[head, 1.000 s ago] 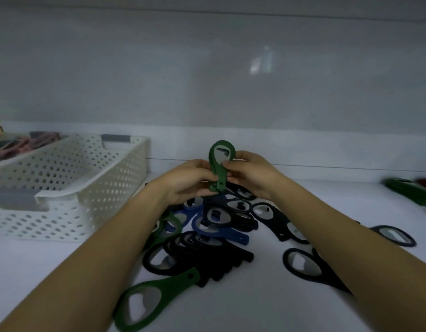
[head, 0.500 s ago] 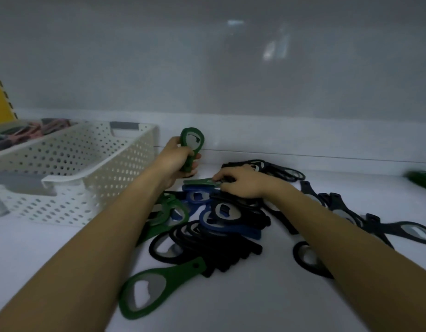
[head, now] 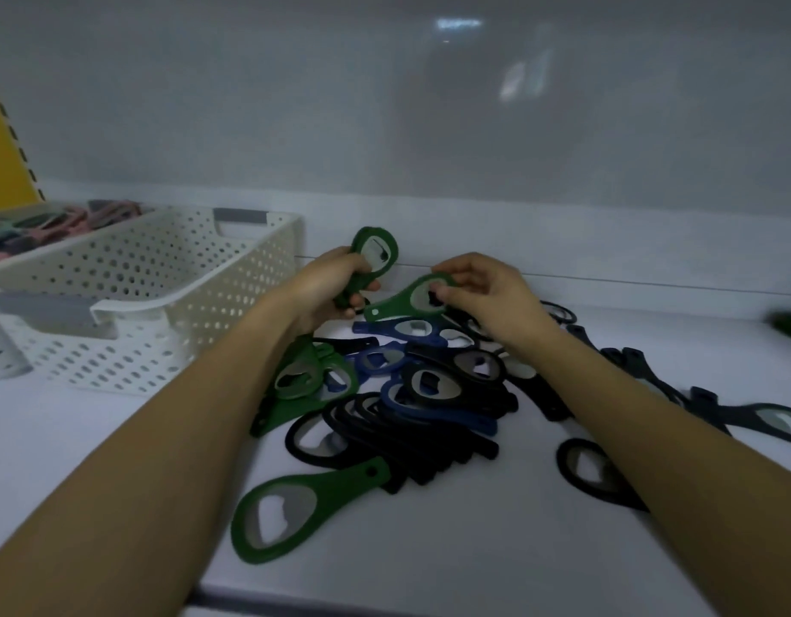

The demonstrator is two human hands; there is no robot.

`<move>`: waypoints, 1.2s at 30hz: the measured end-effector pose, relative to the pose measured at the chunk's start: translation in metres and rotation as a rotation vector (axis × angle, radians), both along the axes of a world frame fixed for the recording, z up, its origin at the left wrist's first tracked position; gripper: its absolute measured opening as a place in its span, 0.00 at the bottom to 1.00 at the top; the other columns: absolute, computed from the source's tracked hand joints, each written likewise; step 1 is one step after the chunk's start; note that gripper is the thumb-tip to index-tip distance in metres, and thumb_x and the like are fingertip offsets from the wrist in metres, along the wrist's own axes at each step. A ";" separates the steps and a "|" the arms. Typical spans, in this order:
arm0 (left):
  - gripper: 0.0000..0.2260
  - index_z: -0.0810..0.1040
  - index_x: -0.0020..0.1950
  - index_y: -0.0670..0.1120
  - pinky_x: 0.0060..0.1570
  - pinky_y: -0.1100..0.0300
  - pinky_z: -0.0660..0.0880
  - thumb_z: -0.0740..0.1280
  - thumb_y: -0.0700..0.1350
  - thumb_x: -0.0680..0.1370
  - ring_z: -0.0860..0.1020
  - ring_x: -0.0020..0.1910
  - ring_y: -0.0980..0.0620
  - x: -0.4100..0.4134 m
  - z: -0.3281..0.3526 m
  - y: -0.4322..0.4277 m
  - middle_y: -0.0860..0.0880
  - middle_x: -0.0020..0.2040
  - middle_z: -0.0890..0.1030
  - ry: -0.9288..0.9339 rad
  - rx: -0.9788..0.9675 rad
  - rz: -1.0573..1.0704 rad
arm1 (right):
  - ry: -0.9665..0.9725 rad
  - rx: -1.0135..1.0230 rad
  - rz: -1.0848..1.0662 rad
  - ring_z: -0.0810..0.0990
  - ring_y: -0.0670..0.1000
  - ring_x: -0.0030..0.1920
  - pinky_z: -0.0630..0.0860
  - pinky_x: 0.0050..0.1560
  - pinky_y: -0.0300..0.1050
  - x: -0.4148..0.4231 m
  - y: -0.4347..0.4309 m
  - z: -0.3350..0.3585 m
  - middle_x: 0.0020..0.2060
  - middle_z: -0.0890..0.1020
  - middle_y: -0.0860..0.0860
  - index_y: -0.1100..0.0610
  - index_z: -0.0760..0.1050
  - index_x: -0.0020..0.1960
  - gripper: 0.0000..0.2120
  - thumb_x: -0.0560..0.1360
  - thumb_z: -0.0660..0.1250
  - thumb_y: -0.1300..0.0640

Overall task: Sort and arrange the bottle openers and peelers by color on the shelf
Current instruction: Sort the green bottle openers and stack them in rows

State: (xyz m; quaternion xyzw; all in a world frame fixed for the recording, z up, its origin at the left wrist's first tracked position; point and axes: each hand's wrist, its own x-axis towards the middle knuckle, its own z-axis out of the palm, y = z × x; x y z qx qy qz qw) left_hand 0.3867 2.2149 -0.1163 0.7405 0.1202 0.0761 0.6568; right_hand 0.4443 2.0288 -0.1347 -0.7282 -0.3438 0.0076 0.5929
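My left hand point(head: 327, 289) grips the handle of an upright green bottle opener point(head: 374, 253), its ring pointing up. My right hand point(head: 487, 296) pinches the ring of a second green opener point(head: 405, 300), lifted just above the pile with its handle pointing left toward my left hand. Below both hands lies a mixed pile of black, blue and green openers point(head: 411, 394) on the white shelf point(head: 474, 549). One green opener point(head: 296, 505) lies apart at the front of the pile.
A white perforated basket point(head: 162, 296) stands at the left, touching the back wall, with pinkish items behind it. More black openers point(head: 643, 385) trail off to the right. A green bundle point(head: 790, 325) shows at the right edge. The shelf's front edge runs just below my forearms.
My right hand has lifted a second green opener off the pile and brought it toward the left hand. My left hand still holds the first green opener upright.
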 end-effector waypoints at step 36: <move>0.08 0.69 0.59 0.44 0.29 0.65 0.73 0.59 0.38 0.80 0.70 0.31 0.55 -0.018 0.020 0.025 0.42 0.48 0.79 -0.182 -0.255 0.075 | 0.099 -0.571 0.255 0.77 0.47 0.41 0.73 0.47 0.40 -0.060 0.035 0.022 0.39 0.80 0.50 0.57 0.79 0.43 0.02 0.72 0.70 0.61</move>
